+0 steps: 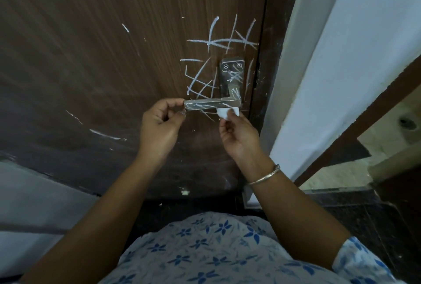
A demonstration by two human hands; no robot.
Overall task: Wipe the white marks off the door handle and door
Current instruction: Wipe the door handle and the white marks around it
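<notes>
A dark brown wooden door (114, 55) carries crossed white chalk marks (225, 42) above and left of a metal lever handle (211, 102). The handle and its back plate (232, 71) are also streaked white. My left hand (159, 124) pinches the free left end of the lever between thumb and fingers. My right hand (239, 133) holds a small white wad of tissue (226, 112) pressed against the underside of the lever near its right end.
A white door frame and wall (319, 78) stand right of the door. A second doorway with a brown frame (364, 112) opens at far right. Scattered short white marks (104, 134) lie lower left on the door. The floor below is dark.
</notes>
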